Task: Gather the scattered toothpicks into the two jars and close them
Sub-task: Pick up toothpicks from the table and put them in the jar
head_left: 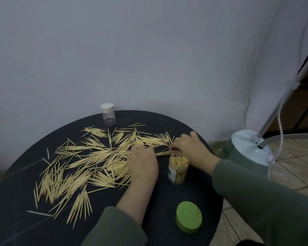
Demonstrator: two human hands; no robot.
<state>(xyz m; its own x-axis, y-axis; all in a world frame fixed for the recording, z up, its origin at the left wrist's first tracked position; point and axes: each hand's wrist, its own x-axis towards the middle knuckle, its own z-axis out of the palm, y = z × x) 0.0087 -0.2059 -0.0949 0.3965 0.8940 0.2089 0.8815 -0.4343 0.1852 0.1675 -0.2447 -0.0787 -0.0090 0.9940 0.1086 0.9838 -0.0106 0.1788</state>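
Pale grey wall (132, 50) fills the background behind a round black table (21, 228), with tiled floor (292, 171) to the right where a pale green appliance base (247, 148) stands with a pole and hose rising from it. Across the tabletop lies a wide spread of toothpicks (75, 167), thin, pale wooden and pointed, their long axes lying flat and running in mixed directions, many slanting from lower left to upper right. An open clear jar (178, 169) stands upright near the right edge, packed with toothpicks standing on end. A second clear jar (108, 114), upright with its white cap on, sits at the far edge. A green lid (188, 220) rests near the front. The left hand (142, 164) lies palm down on the pile, fingers curled over toothpicks. The right hand (188, 148) sits just behind the open jar, its fingertips pinching a small bundle lying lengthwise between the two hands.
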